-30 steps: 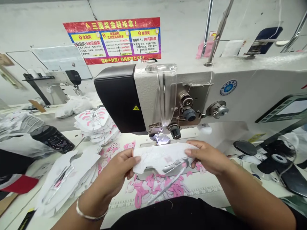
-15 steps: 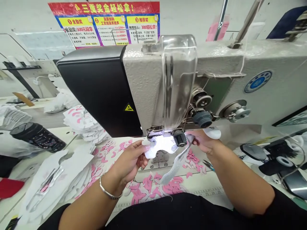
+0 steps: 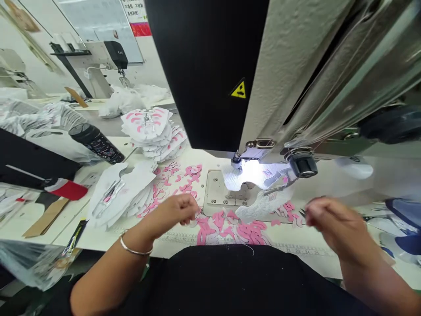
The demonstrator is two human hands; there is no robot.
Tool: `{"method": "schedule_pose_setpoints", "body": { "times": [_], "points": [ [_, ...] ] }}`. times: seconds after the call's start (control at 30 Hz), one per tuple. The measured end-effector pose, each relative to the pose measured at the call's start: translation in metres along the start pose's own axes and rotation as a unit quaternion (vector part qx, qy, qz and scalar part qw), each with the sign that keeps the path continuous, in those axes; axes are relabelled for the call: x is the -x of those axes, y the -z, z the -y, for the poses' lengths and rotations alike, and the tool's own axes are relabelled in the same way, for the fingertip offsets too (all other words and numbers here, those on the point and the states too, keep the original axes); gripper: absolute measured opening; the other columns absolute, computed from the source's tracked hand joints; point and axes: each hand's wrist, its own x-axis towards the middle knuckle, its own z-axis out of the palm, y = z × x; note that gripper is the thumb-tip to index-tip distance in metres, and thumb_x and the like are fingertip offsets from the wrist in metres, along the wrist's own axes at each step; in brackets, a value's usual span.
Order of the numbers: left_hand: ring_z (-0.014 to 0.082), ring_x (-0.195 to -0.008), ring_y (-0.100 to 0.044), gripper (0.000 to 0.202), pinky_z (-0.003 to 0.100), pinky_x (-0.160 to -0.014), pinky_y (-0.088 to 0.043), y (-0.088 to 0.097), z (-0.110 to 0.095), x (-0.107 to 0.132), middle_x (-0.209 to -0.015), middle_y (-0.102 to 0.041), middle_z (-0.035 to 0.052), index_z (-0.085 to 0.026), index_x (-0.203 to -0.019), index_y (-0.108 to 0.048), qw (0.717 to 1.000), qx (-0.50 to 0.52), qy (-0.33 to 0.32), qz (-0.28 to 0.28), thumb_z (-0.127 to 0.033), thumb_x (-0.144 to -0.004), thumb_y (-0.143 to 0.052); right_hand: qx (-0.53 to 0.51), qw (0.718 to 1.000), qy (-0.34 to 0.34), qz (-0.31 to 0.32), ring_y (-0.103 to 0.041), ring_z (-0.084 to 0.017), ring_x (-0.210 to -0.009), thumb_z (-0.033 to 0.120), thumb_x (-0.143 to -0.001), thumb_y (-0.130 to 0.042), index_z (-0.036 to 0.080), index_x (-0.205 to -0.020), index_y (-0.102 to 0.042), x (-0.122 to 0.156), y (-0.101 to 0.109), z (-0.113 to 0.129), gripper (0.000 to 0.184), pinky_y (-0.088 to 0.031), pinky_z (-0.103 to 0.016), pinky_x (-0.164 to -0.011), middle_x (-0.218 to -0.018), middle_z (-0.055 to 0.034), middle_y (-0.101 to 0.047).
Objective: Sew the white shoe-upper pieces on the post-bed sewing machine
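Your left hand (image 3: pixel 171 210) sits low of centre, its fingers curled in loosely and holding nothing you can see, just beside the needle plate (image 3: pixel 215 188). Your right hand (image 3: pixel 335 219) is a blur at lower right (too smeared to tell how far its fingers spread or whether they hold anything), near small snips (image 3: pixel 301 213). The white fabric piece (image 3: pixel 253 175) lies under the presser foot (image 3: pixel 255 151), a mesh strip (image 3: pixel 263 206) trailing from it toward you, touched by neither hand. Pink scraps (image 3: pixel 230 232) litter the table in front, white pieces (image 3: pixel 121 195) lie stacked left of them, and another stack (image 3: pixel 153 131) stands farther up at left.
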Motion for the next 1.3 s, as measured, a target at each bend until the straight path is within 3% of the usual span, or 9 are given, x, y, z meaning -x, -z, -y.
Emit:
{"method": "schedule_pose_setpoints", "body": {
  "times": [0.1, 0.17, 0.23, 0.37, 0.47, 0.63, 0.8, 1.0, 1.3],
  "points": [
    [0.0159, -0.069, -0.061, 0.021, 0.026, -0.063, -0.046, -0.026, 0.024, 0.006, -0.077, -0.068, 0.0019, -0.019, -0.085, -0.066, 0.984, -0.055, 0.031, 0.169, -0.039, -0.078, -0.065, 0.024, 0.933, -0.031, 0.358, -0.062, -0.018, -0.072, 0.048, -0.088, -0.059, 0.024, -0.084, -0.071, 0.024, -0.027, -0.002, 0.027, -0.048, -0.03, -0.064, -0.08, -0.0033, -0.068],
    [0.0162, -0.07, -0.062, 0.023, 0.026, -0.064, -0.047, -0.044, 0.033, 0.002, -0.078, -0.068, 0.0016, -0.019, -0.085, -0.067, 0.98, -0.069, 0.02, 0.186, -0.04, -0.077, -0.064, 0.019, 0.914, -0.028, 0.405, -0.063, -0.02, -0.091, 0.047, -0.09, -0.056, 0.024, -0.093, -0.072, 0.027, -0.052, -0.007, 0.028, -0.048, -0.032, -0.082, -0.093, -0.0033, -0.069],
    [0.0162, -0.069, -0.062, 0.026, 0.026, -0.064, -0.048, -0.056, 0.036, -0.003, -0.075, -0.065, 0.0013, -0.018, -0.085, -0.065, 0.984, -0.069, 0.017, 0.166, -0.043, -0.078, -0.062, -0.017, 0.894, -0.051, 0.446, -0.064, -0.02, -0.093, 0.048, -0.089, -0.057, 0.023, -0.098, -0.071, 0.023, -0.074, -0.015, 0.03, -0.049, -0.032, -0.085, -0.096, -0.003, -0.07],
    [0.0157, -0.063, -0.06, 0.029, 0.025, -0.057, -0.047, -0.06, 0.037, -0.011, -0.069, -0.061, 0.0, -0.018, -0.085, -0.063, 0.988, -0.101, -0.003, 0.116, -0.046, -0.079, -0.06, -0.033, 0.909, -0.077, 0.409, -0.063, -0.016, -0.079, 0.05, -0.086, -0.06, 0.022, -0.101, -0.069, 0.019, -0.093, -0.028, 0.033, -0.051, -0.029, -0.072, -0.091, -0.0021, -0.067],
    [0.0161, -0.064, -0.058, 0.027, 0.026, -0.058, -0.043, -0.054, 0.035, -0.014, -0.07, -0.062, 0.0006, -0.019, -0.087, -0.064, 0.987, -0.156, -0.037, 0.03, -0.045, -0.082, -0.056, -0.027, 0.923, -0.088, 0.375, -0.061, -0.014, -0.072, 0.049, -0.086, -0.059, 0.02, -0.096, -0.067, 0.02, -0.093, -0.027, 0.032, -0.048, -0.024, -0.059, -0.089, -0.0026, -0.065],
    [0.022, -0.085, -0.057, 0.022, 0.032, -0.074, -0.043, -0.053, 0.031, -0.034, -0.089, -0.062, 0.0051, -0.022, -0.097, -0.068, 0.955, -0.269, -0.102, -0.077, -0.035, -0.082, -0.058, 0.01, 0.943, -0.01, 0.332, -0.06, -0.014, -0.072, 0.047, -0.089, -0.055, 0.021, -0.095, -0.07, 0.017, -0.095, -0.016, 0.03, -0.051, -0.027, -0.068, -0.088, -0.0024, -0.066],
    [0.0235, -0.089, -0.057, 0.012, 0.034, -0.075, -0.041, -0.058, 0.025, -0.055, -0.091, -0.061, 0.0055, -0.022, -0.087, -0.069, 0.932, -0.338, -0.114, -0.063, -0.028, -0.077, -0.064, 0.088, 0.938, 0.112, 0.316, -0.063, -0.018, -0.086, 0.042, -0.092, -0.052, 0.023, -0.097, -0.071, 0.012, -0.101, -0.013, 0.027, -0.05, -0.03, -0.08, -0.093, -0.0035, -0.069],
    [0.0189, -0.075, -0.058, 0.008, 0.029, -0.064, -0.039, -0.046, 0.016, -0.058, -0.083, -0.063, 0.0029, -0.021, -0.074, -0.066, 0.925, -0.364, -0.105, -0.017, -0.028, -0.077, -0.063, 0.114, 0.925, 0.116, 0.345, -0.064, -0.019, -0.089, 0.039, -0.093, -0.053, 0.023, -0.099, -0.072, 0.012, -0.088, -0.004, 0.026, -0.049, -0.029, -0.081, -0.096, -0.0042, -0.07],
    [0.0182, -0.078, -0.06, 0.013, 0.028, -0.068, -0.042, -0.04, 0.012, -0.052, -0.089, -0.065, 0.0029, -0.022, -0.087, -0.065, 0.907, -0.39, -0.156, 0.021, -0.031, -0.084, -0.057, 0.105, 0.905, 0.084, 0.403, -0.063, -0.018, -0.087, 0.038, -0.091, -0.056, 0.023, -0.097, -0.072, 0.013, -0.069, 0.018, 0.023, -0.047, -0.028, -0.079, -0.093, -0.0026, -0.069]
  ]
}}
